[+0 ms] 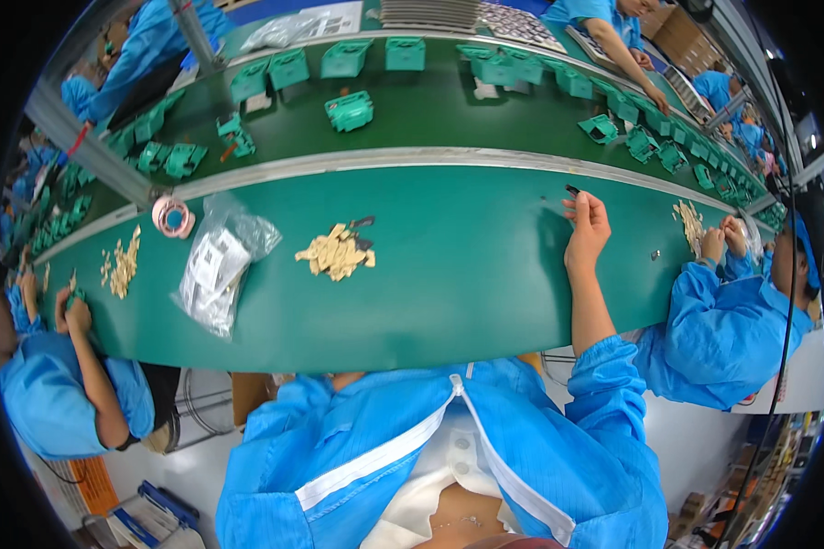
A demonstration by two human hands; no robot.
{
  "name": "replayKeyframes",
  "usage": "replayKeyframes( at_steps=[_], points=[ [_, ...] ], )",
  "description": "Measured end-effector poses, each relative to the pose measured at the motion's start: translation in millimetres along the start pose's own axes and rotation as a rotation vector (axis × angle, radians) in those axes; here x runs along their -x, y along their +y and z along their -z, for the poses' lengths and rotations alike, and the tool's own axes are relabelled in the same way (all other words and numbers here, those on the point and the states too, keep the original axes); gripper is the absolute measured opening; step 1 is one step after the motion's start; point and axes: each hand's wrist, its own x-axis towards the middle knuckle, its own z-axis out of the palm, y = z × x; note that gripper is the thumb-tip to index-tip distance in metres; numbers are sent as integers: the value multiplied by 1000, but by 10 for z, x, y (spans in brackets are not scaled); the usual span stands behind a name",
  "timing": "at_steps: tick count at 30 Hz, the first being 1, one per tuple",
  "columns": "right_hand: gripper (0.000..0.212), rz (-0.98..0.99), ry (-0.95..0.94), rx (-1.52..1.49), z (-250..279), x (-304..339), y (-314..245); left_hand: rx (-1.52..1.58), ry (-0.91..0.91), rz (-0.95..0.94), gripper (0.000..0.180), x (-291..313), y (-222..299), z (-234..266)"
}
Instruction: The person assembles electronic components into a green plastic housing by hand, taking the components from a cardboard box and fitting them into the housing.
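Observation:
Above the right part of the green bench (449, 302), my right hand (588, 229) is raised with its fingers bent and fingertips close together. A small dark piece (572, 190) shows at those fingertips, too small to name further. My left hand is out of sight; its sleeve (288, 416) runs down near the table's front edge. Left of the middle lies a loose pile of small beige pieces (336, 254), with a few dark pieces (363, 222) along its upper right side.
A clear plastic bag (247, 233) with white labels and a pink tape roll (172, 217) lie to the left. Beyond a metal rail (403, 160), green plastic housings (349, 112) stand on a dark green belt. Co-workers in blue sit at both sides; a metal post (92, 146) rises far left.

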Motion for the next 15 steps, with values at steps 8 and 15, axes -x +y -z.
replayKeyframes(
  at_steps=[8, 15],
  points=[
    [19, -17, -152, 23, -22, 104, -47, -220, -36, 205, 22, 1463, 532, 528],
    [24, -126, -160, 44, -73, 104, 22, -25, 619, 101, 61, 763, 1519, 909]
  ],
)
